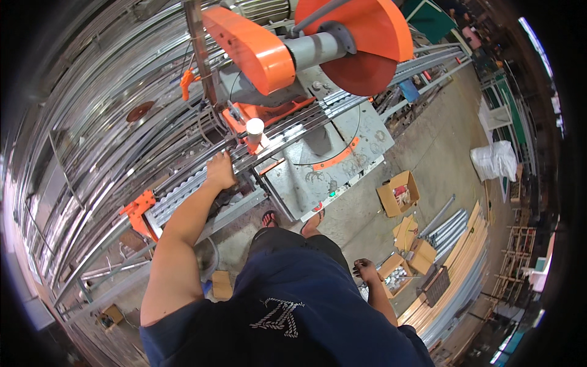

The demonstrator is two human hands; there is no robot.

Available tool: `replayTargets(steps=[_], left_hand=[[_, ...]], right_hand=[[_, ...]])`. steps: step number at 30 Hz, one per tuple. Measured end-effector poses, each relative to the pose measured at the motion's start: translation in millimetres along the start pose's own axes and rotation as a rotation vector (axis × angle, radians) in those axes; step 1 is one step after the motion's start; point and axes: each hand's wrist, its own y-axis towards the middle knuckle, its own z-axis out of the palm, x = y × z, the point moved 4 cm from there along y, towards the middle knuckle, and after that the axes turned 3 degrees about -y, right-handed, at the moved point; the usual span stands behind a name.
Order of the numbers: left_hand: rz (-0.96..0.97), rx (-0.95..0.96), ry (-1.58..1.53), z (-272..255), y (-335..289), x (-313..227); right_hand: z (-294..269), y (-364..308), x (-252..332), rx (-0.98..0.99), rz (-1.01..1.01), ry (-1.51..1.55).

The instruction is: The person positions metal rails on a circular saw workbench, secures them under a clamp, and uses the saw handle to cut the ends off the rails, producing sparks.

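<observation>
My left hand (pixel 221 171) reaches forward with its fingers closed over a long metal bar (pixel 199 177), which runs along the bed of a large cut-off saw. The saw's round reddish blade (pixel 362 78) hangs raised under its orange guard (pixel 384 27), to the right of that hand. Beside the bar, an orange clamp (pixel 249 116) carries a white cylindrical knob (pixel 255 126). The grey saw table (pixel 361 147) spreads out in front of me. Low by my right side, my right hand (pixel 365 270) has its fingers curled in; whatever they hold, if anything, is hidden.
Long metal profiles (pixel 79 122) are racked across the left side. On the floor at right are an open cardboard box (pixel 398 194), a box of small metal parts (pixel 396 274), bundled tubes (pixel 449 226) and long tan strips (pixel 452 269). A white sack (pixel 494 161) stands farther right.
</observation>
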Motion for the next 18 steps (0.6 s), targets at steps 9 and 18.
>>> replayTargets(steps=[9, 18], left_hand=[[0.059, 0.338, -0.177, -25.1, -1.3, -10.0], [0.312, 0.699, -0.424, -22.7, -36.7, -18.7]], right_hand=[[1.9, -40.3, -36.0, -0.080, 0.078, 0.003], [5.0, -48.3, -117.0, -0.155, 0.172, 0.344]])
